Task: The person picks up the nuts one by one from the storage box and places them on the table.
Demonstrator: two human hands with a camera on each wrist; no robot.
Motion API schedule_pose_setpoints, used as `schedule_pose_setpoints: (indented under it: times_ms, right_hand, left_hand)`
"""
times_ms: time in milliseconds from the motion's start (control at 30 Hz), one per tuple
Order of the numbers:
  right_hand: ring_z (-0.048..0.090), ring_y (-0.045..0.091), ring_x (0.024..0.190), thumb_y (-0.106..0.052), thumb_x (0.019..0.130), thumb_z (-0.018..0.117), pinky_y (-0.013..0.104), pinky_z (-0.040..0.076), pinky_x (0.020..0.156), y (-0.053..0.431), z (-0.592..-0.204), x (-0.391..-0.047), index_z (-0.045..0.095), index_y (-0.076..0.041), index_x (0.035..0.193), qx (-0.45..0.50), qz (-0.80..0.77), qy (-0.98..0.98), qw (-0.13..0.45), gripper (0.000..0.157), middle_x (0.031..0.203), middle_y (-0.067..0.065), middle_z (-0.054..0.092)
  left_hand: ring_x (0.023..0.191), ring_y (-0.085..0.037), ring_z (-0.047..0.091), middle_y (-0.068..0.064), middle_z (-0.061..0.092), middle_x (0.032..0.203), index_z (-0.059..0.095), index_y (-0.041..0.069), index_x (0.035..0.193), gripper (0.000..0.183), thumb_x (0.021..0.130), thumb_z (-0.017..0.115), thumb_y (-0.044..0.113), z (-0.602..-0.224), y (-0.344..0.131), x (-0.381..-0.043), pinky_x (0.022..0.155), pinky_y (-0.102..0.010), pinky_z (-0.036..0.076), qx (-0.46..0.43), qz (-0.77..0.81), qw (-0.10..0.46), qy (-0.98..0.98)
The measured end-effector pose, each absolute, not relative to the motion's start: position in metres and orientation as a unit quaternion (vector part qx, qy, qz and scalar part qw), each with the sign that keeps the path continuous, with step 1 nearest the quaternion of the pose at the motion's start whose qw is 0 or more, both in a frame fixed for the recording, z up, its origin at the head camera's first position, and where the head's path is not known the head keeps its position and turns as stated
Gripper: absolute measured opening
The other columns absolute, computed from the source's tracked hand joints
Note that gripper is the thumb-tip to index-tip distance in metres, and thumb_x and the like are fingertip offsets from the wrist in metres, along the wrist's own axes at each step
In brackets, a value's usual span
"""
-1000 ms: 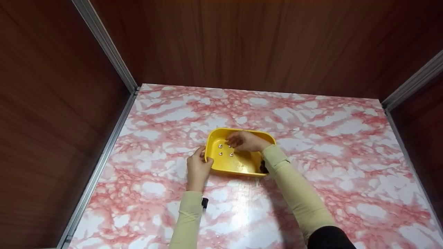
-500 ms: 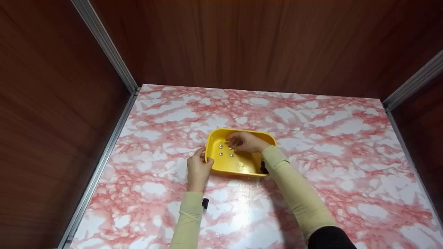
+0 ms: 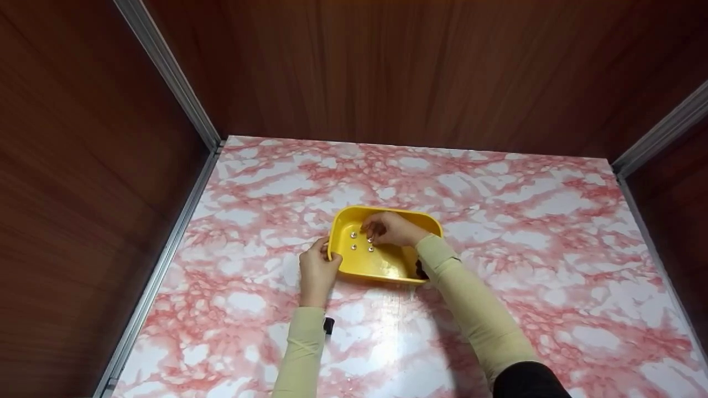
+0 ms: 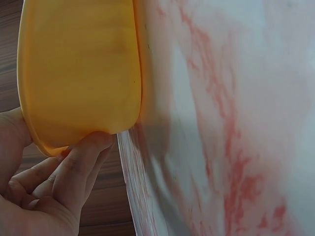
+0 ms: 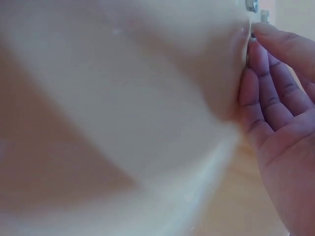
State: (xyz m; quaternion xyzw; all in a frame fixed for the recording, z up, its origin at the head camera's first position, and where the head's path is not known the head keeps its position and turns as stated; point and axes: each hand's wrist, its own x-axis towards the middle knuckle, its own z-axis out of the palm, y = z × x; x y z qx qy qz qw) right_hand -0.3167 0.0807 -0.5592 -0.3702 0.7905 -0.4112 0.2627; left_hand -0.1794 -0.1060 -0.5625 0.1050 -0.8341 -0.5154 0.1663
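A shallow yellow plastic tub (image 3: 381,271) stands mid-table in the head view. My left hand (image 3: 317,271) grips its left rim, thumb over the edge and fingers against the outer wall; the left wrist view shows the tub (image 4: 78,69) from outside. Inside, my right hand (image 3: 391,228) reaches to the tub's floor, thumb and index finger pinching a small shiny metal piece (image 3: 370,240). Other such pieces (image 3: 353,235) lie in a loose square by it. In the right wrist view the thumb and fingertip meet just below a silvery piece (image 5: 252,5); the pinched piece is mostly hidden.
The table top (image 3: 243,326) has a red and white marbled pattern. Dark wood panels (image 3: 409,72) with metal edge strips rise behind it and on both sides. A black wrist device (image 3: 328,326) sits at my left cuff.
My right fingertips have shifted slightly toward me inside the tub, and the metal piece at them has moved the same way. My left hand has kept its grip on the rim.
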Motion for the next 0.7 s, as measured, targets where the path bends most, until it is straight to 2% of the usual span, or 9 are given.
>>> schedule_pose_setpoints:
  times_ms: [300, 500, 700]
  right_hand:
    - [0.055, 0.026, 0.075, 0.008, 0.074, 0.063, 0.03, 0.046, 0.064, 0.0788, -0.5608, -0.3156, 0.058, 0.007, 0.104, -0.406, -0.388, 0.795, 0.23, 0.03, 0.085, 0.02, 0.06]
    - [0.056, 0.02, 0.074, 0.006, 0.073, 0.064, 0.027, 0.046, 0.065, 0.0785, -0.5631, -0.3162, 0.059, 0.005, 0.104, -0.405, -0.377, 0.803, 0.223, 0.031, 0.086, 0.016, 0.061]
    - [0.055, 0.021, 0.073, 0.006, 0.073, 0.065, 0.031, 0.046, 0.064, 0.0778, -0.5617, -0.3154, 0.059, 0.005, 0.103, -0.404, -0.369, 0.808, 0.217, 0.03, 0.084, 0.016, 0.061]
  left_hand:
    - [0.066, -0.015, 0.061, -0.02, 0.064, 0.084, 0.06, -0.006, 0.106, 0.038, 0.068, 0.06, -0.004, -0.564, -0.1058, -0.1791, 0.053, -0.026, 0.048, 0.103, -0.51, 0.178, -0.836]
    - [0.067, -0.014, 0.061, -0.018, 0.065, 0.085, 0.06, -0.005, 0.107, 0.039, 0.068, 0.06, -0.002, -0.5637, -0.1062, -0.1788, 0.055, -0.026, 0.049, 0.11, -0.519, 0.17, -0.83]
    - [0.067, -0.014, 0.061, -0.019, 0.064, 0.085, 0.06, -0.004, 0.107, 0.039, 0.068, 0.06, -0.002, -0.563, -0.1061, -0.1783, 0.055, -0.026, 0.049, 0.111, -0.52, 0.167, -0.83]
